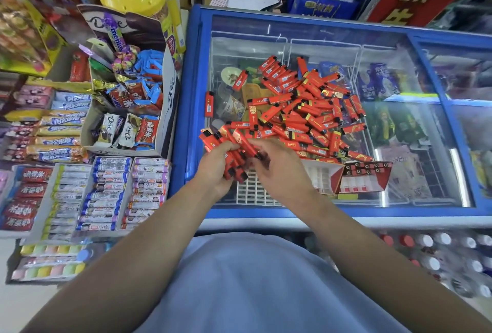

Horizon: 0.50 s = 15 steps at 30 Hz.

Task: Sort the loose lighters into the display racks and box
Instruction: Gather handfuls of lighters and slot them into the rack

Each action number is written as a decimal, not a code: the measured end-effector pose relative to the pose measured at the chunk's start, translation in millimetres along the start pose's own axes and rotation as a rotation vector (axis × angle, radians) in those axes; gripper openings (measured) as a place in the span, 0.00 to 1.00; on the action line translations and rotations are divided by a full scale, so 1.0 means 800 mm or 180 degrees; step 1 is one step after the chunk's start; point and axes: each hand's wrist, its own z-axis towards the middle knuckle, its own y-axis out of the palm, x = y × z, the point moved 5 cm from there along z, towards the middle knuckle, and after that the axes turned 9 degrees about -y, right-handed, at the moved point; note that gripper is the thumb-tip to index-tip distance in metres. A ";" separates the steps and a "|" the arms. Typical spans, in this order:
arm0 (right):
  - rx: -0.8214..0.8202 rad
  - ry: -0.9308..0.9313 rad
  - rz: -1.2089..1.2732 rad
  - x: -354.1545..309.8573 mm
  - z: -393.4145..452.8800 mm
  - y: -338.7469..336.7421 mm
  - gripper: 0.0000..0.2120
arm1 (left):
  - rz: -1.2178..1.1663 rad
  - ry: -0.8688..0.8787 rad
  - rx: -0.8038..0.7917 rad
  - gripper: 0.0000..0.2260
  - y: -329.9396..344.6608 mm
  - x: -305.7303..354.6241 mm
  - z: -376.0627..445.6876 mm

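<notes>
Fingers of our left hand curl round a bundle of lighters, long axes running near to far. Our right hand pinches the bundle's right edge. Directly beneath sits the white rack; the loose pile lies farther right, the red box nearer our right hand.

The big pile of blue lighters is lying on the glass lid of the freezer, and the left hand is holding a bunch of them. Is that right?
Not quite: the lighters are red, not blue, as the head view shows. The rest holds: the pile lies on the freezer's glass lid, and the left hand grips a bunch of them.
</notes>
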 end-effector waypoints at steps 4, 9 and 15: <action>0.0257 0.0546 0.0358 0.035 -0.016 -0.028 0.10 | -0.0267 -0.0060 0.0146 0.01 -0.025 -0.004 0.009; -0.0054 0.0414 -0.0043 0.057 -0.025 -0.038 0.09 | -0.0398 -0.0172 0.0273 0.01 -0.045 -0.016 0.008; 0.0139 0.0344 0.0381 0.038 -0.016 -0.042 0.09 | -0.0390 -0.0274 0.0360 0.03 -0.053 -0.023 0.004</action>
